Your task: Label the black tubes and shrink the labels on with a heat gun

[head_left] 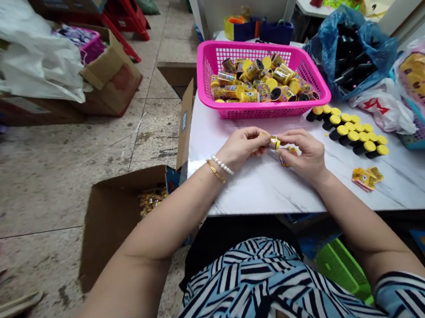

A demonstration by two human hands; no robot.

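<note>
My left hand [247, 145] pinches a small yellow-capped bottle [273, 143] with a shiny printed wrap, just above the white table. From the other side the fingertips of my right hand [305, 154] meet the bottle. Its thumb and fingers are closed over several printed yellow plastic sleeves [286, 157]. To the right stand rows of black bottles with yellow caps [360, 136], which show no wrap. A small pile of the same sleeves [367, 179] lies on the table near them. Beyond my hands, a pink basket [264, 110] holds many wrapped bottles.
At the back right a blue plastic bag [366, 36] holds black bottles, with a white bag [387, 107] beside it. Left of the table, an open cardboard box [109, 225] stands on the floor with small wrapped pieces inside. A green crate [341, 267] sits under the table.
</note>
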